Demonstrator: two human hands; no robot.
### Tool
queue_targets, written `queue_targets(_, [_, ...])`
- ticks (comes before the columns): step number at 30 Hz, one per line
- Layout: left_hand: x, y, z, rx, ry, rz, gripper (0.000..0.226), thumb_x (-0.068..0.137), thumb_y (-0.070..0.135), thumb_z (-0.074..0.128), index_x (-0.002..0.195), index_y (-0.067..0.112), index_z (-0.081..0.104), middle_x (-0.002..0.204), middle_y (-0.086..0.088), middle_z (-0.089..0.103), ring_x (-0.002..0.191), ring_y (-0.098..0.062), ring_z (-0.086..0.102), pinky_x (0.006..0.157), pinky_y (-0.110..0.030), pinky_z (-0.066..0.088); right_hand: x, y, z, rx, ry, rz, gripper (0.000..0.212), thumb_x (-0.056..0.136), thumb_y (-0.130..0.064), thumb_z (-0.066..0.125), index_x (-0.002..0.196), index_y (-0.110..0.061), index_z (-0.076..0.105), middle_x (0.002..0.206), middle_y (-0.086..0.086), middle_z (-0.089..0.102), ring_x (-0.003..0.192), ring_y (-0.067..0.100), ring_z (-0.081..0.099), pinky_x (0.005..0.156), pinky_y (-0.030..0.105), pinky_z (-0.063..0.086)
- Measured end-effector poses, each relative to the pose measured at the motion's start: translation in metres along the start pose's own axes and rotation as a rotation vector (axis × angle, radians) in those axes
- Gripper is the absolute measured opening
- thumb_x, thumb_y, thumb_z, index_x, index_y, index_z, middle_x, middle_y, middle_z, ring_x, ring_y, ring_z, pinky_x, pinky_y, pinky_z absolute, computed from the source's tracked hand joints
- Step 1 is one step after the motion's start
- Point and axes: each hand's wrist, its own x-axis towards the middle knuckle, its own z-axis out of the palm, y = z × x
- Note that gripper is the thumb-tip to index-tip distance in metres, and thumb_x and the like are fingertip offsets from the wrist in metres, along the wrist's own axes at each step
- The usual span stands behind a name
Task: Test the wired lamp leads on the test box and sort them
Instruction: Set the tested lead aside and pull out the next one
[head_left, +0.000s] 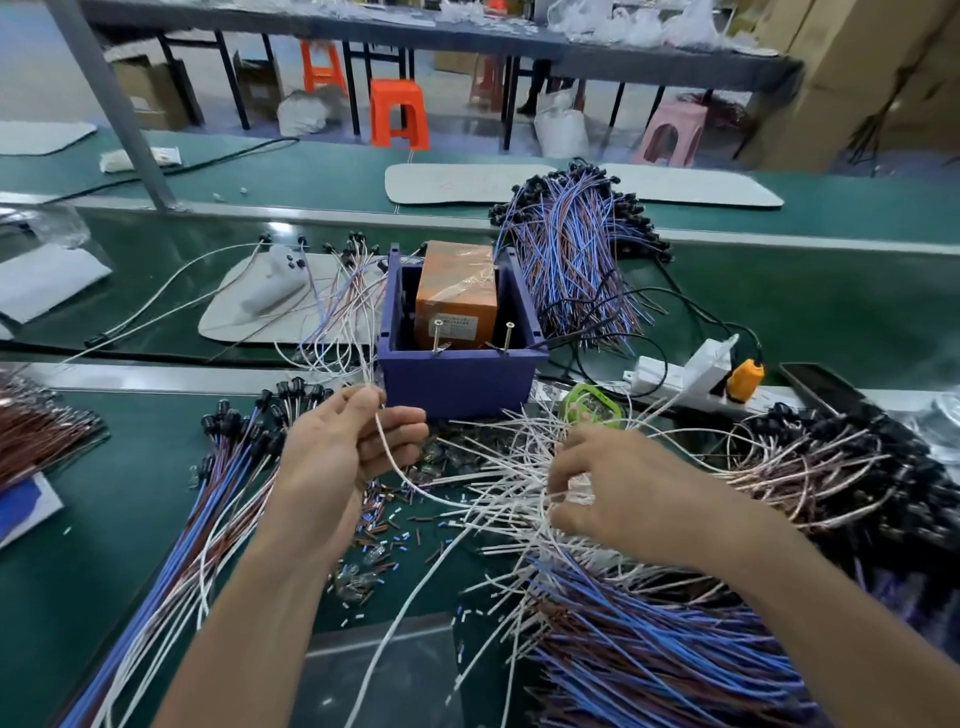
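White wired lamp lead (400, 475): pinched in left hand (348, 447) fingers (363, 402), thumb curled over it, just in front of purple plastic test box (457, 382). Right hand (618, 493) fingers (563, 480) curled, gripping strands in tangled white lead pile (509, 462) on green worktop (130, 519). Orange block (457, 291) inside box; blue-and-brown lead bundles (571, 249) behind.

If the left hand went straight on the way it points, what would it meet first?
Probably the purple test box, at its front left corner; the left hand, pinching a white lead, points there. Depth is unclear.
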Motion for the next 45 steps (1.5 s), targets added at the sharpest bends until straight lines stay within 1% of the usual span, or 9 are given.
queue_targets(5, [0.004,-0.005,-0.028,0.363,0.223,0.092,0.012,0.098,0.019,0.067,0.09,0.013,0.073,0.078,-0.008,0.078,0.056,-0.015,0.071,0.052,-0.025,0.053,-0.005,0.003,0.013,0.037,0.055,0.018,0.025,0.104,-0.031,0.047,0.084,-0.025,0.062,0.085,-0.006,0.061,0.08,0.014,0.056,0.072,0.036,0.047])
queue_targets(9, [0.008,-0.009,-0.037,0.462,0.285,0.124,0.016,0.09,0.018,0.078,0.076,0.012,0.078,0.07,-0.008,0.076,0.046,-0.011,0.058,0.048,-0.02,0.05,-0.019,0.014,-0.009,0.193,0.039,0.038,0.029,0.105,-0.036,0.05,0.077,-0.041,0.056,0.071,-0.006,0.064,0.049,0.002,0.05,0.048,0.019,0.04])
queue_targets(15, [0.0,-0.023,-0.003,0.516,0.051,0.087,0.016,0.081,0.009,0.083,0.071,0.021,0.081,0.064,-0.003,0.073,0.05,-0.008,0.06,0.049,-0.018,0.048,-0.044,0.054,-0.071,-0.079,0.275,0.023,0.008,0.088,-0.035,0.077,0.087,-0.042,0.079,0.08,-0.021,0.075,0.065,-0.001,0.066,0.061,0.008,0.046])
queue_targets(23, [-0.011,-0.056,0.048,0.843,-0.153,0.129,0.011,0.077,0.019,0.088,0.073,0.027,0.081,0.066,0.005,0.075,0.058,-0.009,0.069,0.057,-0.02,0.052,-0.074,0.126,-0.045,-0.471,0.323,0.2,0.011,0.088,-0.031,0.074,0.089,-0.038,0.082,0.087,-0.009,0.077,0.088,0.021,0.066,0.092,0.039,0.042])
queue_targets(26, [-0.011,-0.064,0.059,0.945,-0.157,0.174,0.014,0.078,0.024,0.087,0.07,0.032,0.079,0.067,0.016,0.074,0.066,-0.005,0.071,0.071,-0.024,0.056,-0.084,0.144,-0.02,-0.369,0.403,0.27,0.012,0.09,-0.029,0.074,0.094,-0.037,0.082,0.095,-0.009,0.077,0.097,0.021,0.062,0.094,0.038,0.032])
queue_targets(36, [-0.02,-0.058,0.046,0.959,-0.125,0.273,0.021,0.076,0.029,0.086,0.078,0.048,0.078,0.073,0.028,0.072,0.07,0.011,0.065,0.063,-0.009,0.045,-0.083,0.115,-0.002,-0.198,0.434,0.277,0.029,0.086,-0.011,0.071,0.112,-0.022,0.078,0.121,-0.003,0.073,0.12,0.021,0.059,0.115,0.04,0.033])
queue_targets(40, [-0.02,-0.053,0.038,0.894,-0.118,0.345,0.035,0.083,0.019,0.081,0.082,0.053,0.076,0.074,0.025,0.074,0.071,0.007,0.068,0.065,-0.01,0.047,-0.06,0.066,0.018,0.027,0.455,0.161,0.028,0.088,-0.015,0.071,0.114,-0.024,0.077,0.122,0.001,0.073,0.114,0.016,0.064,0.109,0.031,0.04])
queue_targets(43, [-0.019,-0.05,0.024,0.835,-0.111,0.34,0.038,0.085,0.013,0.08,0.082,0.051,0.078,0.078,0.022,0.076,0.074,0.002,0.072,0.07,-0.014,0.05,-0.033,0.027,0.038,0.221,0.394,0.085,0.026,0.091,-0.02,0.069,0.113,-0.03,0.077,0.118,-0.011,0.071,0.073,-0.017,0.06,0.082,0.01,0.046])
queue_targets(45, [-0.02,-0.047,0.01,0.823,-0.08,0.341,0.037,0.084,0.011,0.08,0.08,0.048,0.079,0.078,0.021,0.076,0.075,0.001,0.072,0.071,-0.016,0.05,-0.012,-0.001,0.051,0.332,0.336,0.036,0.024,0.091,-0.019,0.068,0.109,-0.028,0.079,0.108,-0.016,0.073,0.068,-0.014,0.058,0.072,0.002,0.04])
